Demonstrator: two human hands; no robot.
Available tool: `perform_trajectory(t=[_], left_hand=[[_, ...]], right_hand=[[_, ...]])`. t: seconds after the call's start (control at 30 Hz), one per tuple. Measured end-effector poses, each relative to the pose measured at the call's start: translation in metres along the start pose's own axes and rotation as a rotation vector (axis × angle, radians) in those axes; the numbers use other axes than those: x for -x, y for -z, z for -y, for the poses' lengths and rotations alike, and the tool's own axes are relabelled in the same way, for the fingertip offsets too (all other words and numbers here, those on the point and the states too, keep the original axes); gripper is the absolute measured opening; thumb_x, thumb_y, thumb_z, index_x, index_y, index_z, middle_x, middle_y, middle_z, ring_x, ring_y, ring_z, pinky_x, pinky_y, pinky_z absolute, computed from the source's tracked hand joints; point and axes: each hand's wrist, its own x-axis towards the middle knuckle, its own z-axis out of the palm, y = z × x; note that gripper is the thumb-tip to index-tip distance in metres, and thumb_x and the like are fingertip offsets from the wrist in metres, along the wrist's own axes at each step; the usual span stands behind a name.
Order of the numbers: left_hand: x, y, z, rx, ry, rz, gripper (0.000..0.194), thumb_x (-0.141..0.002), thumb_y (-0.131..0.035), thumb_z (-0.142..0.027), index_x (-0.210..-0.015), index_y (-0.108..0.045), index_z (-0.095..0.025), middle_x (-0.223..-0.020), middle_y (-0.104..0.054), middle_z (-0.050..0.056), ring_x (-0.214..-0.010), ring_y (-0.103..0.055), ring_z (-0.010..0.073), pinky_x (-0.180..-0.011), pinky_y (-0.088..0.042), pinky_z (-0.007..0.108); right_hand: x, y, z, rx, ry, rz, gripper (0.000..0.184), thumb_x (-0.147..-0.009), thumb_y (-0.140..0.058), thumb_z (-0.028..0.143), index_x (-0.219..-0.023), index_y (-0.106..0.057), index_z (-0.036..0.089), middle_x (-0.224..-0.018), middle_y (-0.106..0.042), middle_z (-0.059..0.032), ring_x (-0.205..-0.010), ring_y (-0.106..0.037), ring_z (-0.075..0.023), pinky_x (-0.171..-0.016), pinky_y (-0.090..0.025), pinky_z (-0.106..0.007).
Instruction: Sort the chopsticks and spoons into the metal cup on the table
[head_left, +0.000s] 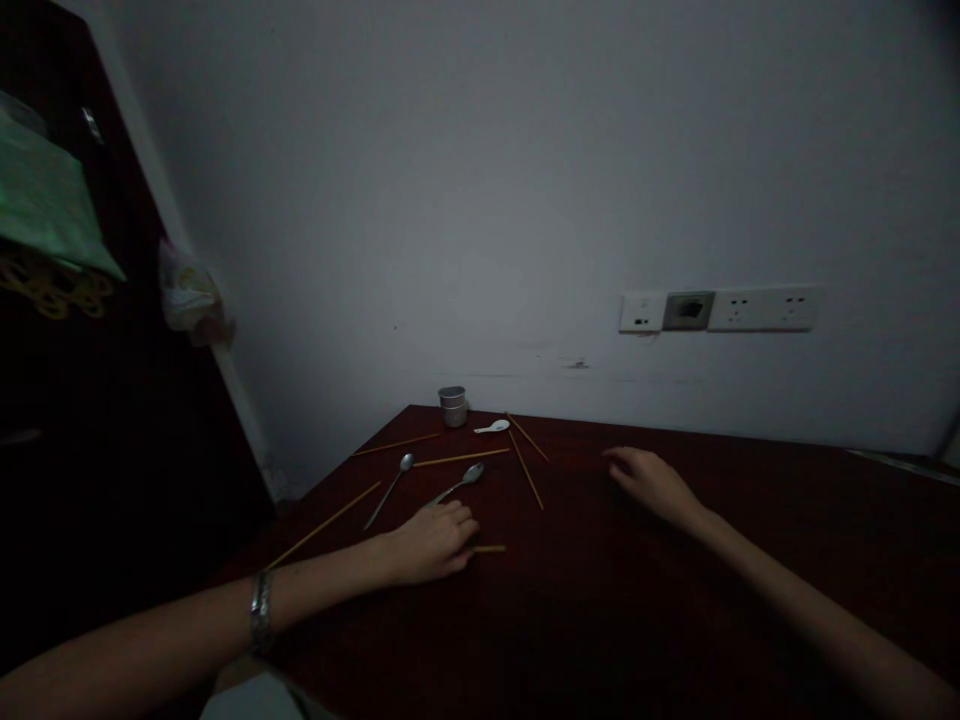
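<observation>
One slim, straight, tan chopstick shows only its end, jutting from your left hand over the dark red-brown tabletop in the head view; I cannot tell whether you grip it. Your right hand, well apart, is loosely open.

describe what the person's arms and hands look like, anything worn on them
The left hand and right hand are ungloved, and no sleeves show on the forearms. A shiny, silvery band-like bracelet circles the left arm; none shows on the right. Whether any rings are worn is too dim to tell.
</observation>
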Motion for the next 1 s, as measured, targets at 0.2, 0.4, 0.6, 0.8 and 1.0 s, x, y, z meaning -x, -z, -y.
perform_trajectory(t=[0.2,0.4,0.6,0.8,1.0], left_hand=[[-0.005,-0.013,0.000,-0.022,0.050,0.045,0.018,-0.080,-0.050,-0.028,-0.093,-0.053,-0.017,-0.092,-0.057,0.007,-0.086,-0.054,0.0186,-0.077,-0.044,0.030],[-0.004,-0.021,0.003,-0.021,0.084,0.052,0.017,-0.079,-0.049,-0.026,-0.093,-0.053,-0.016,-0.092,-0.057,0.007,-0.086,-0.054,0.0194,-0.075,-0.044,0.030],[-0.006,-0.026,0.007,-0.031,0.067,0.080,0.014,-0.078,-0.049,-0.021,-0.090,-0.054,-0.016,-0.090,-0.058,0.006,-0.082,-0.055,0.0182,-0.072,-0.045,0.028],[-0.008,-0.029,0.006,-0.067,0.038,0.082,0.009,-0.080,-0.048,-0.021,-0.085,-0.054,-0.016,-0.086,-0.058,0.005,-0.079,-0.056,0.0171,-0.069,-0.046,0.027],[-0.009,-0.032,0.005,-0.082,0.021,0.076,0.008,-0.081,-0.046,-0.019,-0.083,-0.054,-0.016,-0.082,-0.058,0.005,-0.075,-0.057,0.0168,-0.067,-0.046,0.027]], right_hand=[[-0.068,-0.018,0.104,-0.054,0.293,0.109,0.030,-0.081,-0.041,0.024,-0.104,-0.060,0.020,-0.107,-0.062,-0.0063,-0.096,-0.057,-0.0183,-0.080,-0.041,-0.026],[-0.121,-0.060,0.170,0.058,0.440,0.190,0.027,-0.082,-0.041,0.020,-0.099,-0.061,0.017,-0.103,-0.063,-0.0097,-0.097,-0.057,-0.0195,-0.079,-0.042,-0.026],[-0.148,-0.102,0.201,0.110,0.434,0.261,0.025,-0.080,-0.044,0.017,-0.096,-0.063,0.012,-0.102,-0.063,-0.0155,-0.096,-0.059,-0.0224,-0.077,-0.044,-0.029],[-0.155,-0.124,0.209,0.120,0.429,0.312,0.025,-0.080,-0.046,0.015,-0.097,-0.063,0.011,-0.103,-0.063,-0.0168,-0.097,-0.059,-0.0227,-0.077,-0.046,-0.031],[-0.152,-0.129,0.214,0.138,0.437,0.314,0.025,-0.081,-0.044,0.015,-0.097,-0.063,0.011,-0.104,-0.062,-0.0159,-0.097,-0.059,-0.0229,-0.076,-0.047,-0.031]])
